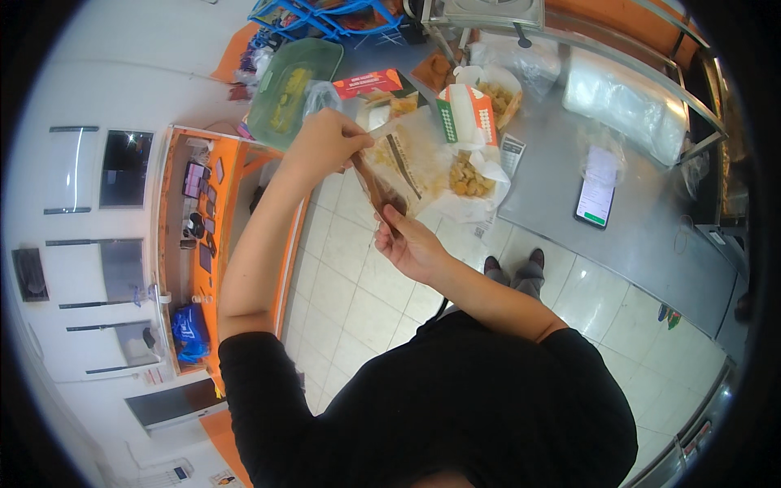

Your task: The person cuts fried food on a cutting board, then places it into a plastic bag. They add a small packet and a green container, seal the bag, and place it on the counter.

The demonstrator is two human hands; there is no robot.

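Note:
A printed paper bag [399, 159] with a brown side fold is stretched between my two hands, over the counter's near edge. The fingers of my left hand [325, 142] pinch its upper left edge. My right hand [413, 246] grips its lower end, thumb on top and fingers curled beneath. Just right of the bag, a paper-lined portion of fried pieces [472, 176] sits on the counter. Behind that portion stands a white, green and orange carton [466, 115], beside a second paper-wrapped fried portion [498, 96]. Whatever the bag contains is hidden.
A green tub [303, 65] with yellow food and a red box [368, 84] are at the left of the steel counter [543, 183]. To the right lie a lit phone [596, 195] and a stack of clear plastic bags [622, 106]. An orange shelf unit [224, 228] stands left.

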